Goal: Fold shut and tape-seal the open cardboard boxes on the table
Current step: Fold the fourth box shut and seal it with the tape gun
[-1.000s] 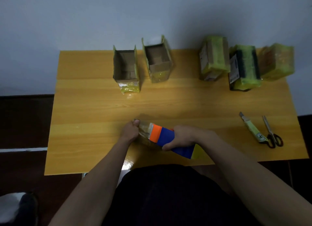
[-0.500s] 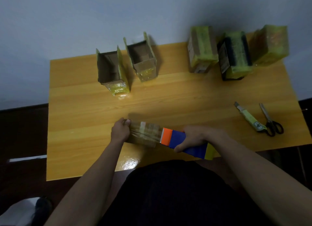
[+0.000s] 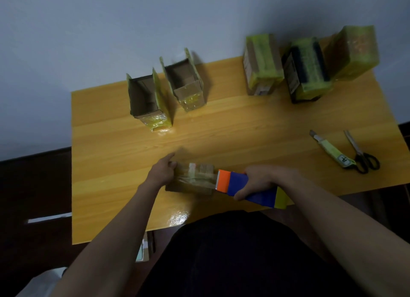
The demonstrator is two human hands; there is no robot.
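1. Pale grey wall [image 3: 111,30] rises behind a yellow wooden bench [image 3: 244,128], with dark floor [image 3: 33,186] on either side.
2. Three sealed boxes stand in a row at the far right of the bench: a brown one banded in yellow-green tape [image 3: 261,64], a dark one [image 3: 307,70] just beside it, and a third [image 3: 352,52] at the corner.
3. Two open boxes stand at the far left, flaps up: the nearer open box [image 3: 148,101] and the farther open box [image 3: 186,84] just beside it.
4. A closed small box [image 3: 193,179] lies near the front edge, clear tape across its top.
5. The right hand [image 3: 259,181] grips a blue, orange and yellow tape dispenser [image 3: 248,188], whose orange end touches the small box's right end.
6. The left hand [image 3: 162,172] holds the small box's left end, fingers curled on it, one finger pointing away.
7. Scissors [image 3: 361,154] and a box cutter [image 3: 330,150] lie touching at the right edge.
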